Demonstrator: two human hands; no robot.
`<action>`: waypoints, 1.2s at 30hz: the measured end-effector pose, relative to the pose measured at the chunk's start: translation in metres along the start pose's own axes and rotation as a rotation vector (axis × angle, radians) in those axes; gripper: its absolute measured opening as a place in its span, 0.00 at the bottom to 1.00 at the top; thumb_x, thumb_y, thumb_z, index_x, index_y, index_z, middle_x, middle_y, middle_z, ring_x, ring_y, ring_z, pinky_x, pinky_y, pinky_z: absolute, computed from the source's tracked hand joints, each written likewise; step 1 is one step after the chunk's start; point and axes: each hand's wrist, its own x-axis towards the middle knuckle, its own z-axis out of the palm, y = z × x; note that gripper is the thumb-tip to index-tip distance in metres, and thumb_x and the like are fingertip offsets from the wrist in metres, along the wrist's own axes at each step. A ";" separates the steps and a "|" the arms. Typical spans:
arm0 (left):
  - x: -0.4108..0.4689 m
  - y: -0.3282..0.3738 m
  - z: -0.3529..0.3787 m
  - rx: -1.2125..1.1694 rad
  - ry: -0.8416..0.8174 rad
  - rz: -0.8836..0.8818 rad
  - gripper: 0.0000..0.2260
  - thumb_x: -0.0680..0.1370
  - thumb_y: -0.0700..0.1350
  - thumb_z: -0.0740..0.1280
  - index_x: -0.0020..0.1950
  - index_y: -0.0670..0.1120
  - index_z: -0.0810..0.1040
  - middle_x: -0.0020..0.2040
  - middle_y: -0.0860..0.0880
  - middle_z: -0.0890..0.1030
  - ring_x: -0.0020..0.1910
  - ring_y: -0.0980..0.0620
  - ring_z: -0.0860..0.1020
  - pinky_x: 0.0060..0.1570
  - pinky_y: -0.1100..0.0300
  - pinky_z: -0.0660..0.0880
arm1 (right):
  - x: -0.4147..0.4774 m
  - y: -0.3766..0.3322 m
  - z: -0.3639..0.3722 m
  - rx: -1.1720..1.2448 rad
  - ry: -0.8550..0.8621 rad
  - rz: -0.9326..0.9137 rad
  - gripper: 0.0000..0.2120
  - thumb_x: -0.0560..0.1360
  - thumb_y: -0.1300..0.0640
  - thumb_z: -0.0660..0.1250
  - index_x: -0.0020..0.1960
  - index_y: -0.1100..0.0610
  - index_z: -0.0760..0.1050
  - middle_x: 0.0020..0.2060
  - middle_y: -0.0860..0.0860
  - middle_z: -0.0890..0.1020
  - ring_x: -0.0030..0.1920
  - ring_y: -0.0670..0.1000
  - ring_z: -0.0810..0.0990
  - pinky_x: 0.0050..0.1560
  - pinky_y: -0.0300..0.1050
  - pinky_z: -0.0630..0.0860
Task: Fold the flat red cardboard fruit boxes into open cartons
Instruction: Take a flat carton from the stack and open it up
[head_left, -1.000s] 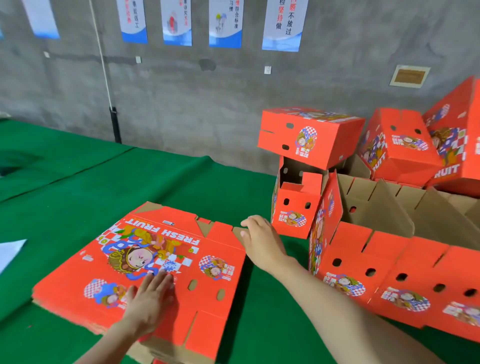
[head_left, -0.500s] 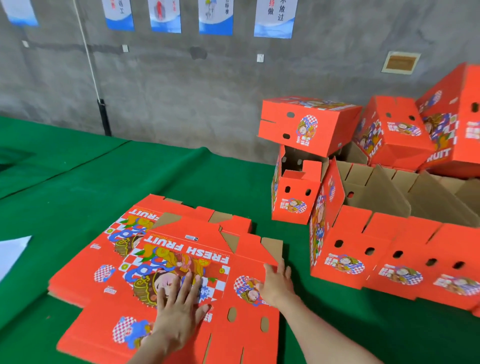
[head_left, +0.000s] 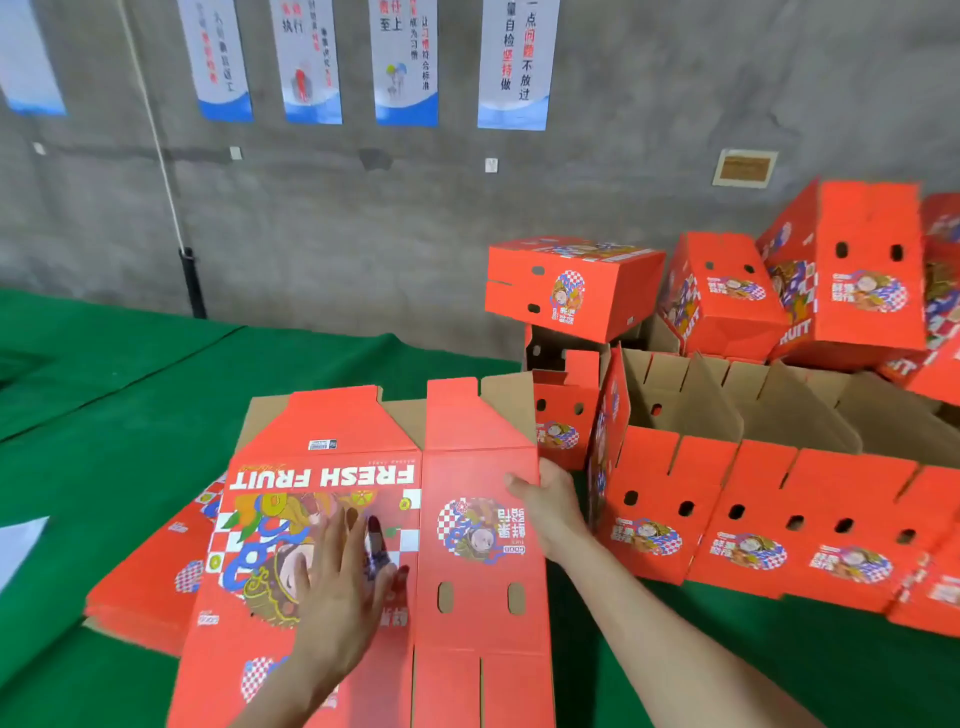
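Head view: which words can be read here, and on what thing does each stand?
"FRESH FRUIT", upside down: flat box.
"RUIT", start hidden: tilted box, far right.
"问题不放过", "坚持做": rightmost poster.
"至上": second poster from right.
"执行": third poster from right.
Too blurred: barcode label, characters on the box sides, small poster print.

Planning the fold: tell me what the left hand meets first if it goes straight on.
Nothing but the box it rests on: the left hand would slide over the FRESH FRUIT print to the far flap; past that, probably only green cloth.
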 end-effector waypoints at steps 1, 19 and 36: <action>0.001 0.009 -0.011 -0.034 0.029 0.025 0.51 0.67 0.77 0.37 0.74 0.43 0.64 0.77 0.44 0.57 0.77 0.44 0.54 0.70 0.39 0.52 | -0.003 -0.010 -0.006 0.014 -0.015 -0.060 0.08 0.75 0.68 0.66 0.48 0.56 0.77 0.47 0.55 0.82 0.47 0.52 0.79 0.49 0.44 0.75; -0.040 0.183 -0.063 -0.349 0.164 0.433 0.24 0.76 0.46 0.70 0.70 0.44 0.69 0.74 0.50 0.61 0.73 0.54 0.59 0.69 0.64 0.55 | -0.119 -0.080 -0.190 0.382 0.154 -0.251 0.12 0.75 0.70 0.63 0.57 0.63 0.77 0.41 0.50 0.85 0.41 0.49 0.84 0.43 0.42 0.80; -0.106 0.317 -0.093 -0.651 -0.017 0.564 0.43 0.69 0.62 0.67 0.77 0.47 0.54 0.77 0.50 0.54 0.76 0.59 0.51 0.69 0.70 0.48 | -0.204 -0.096 -0.144 0.275 0.314 -0.601 0.07 0.78 0.67 0.62 0.52 0.59 0.77 0.43 0.48 0.85 0.45 0.46 0.83 0.46 0.40 0.79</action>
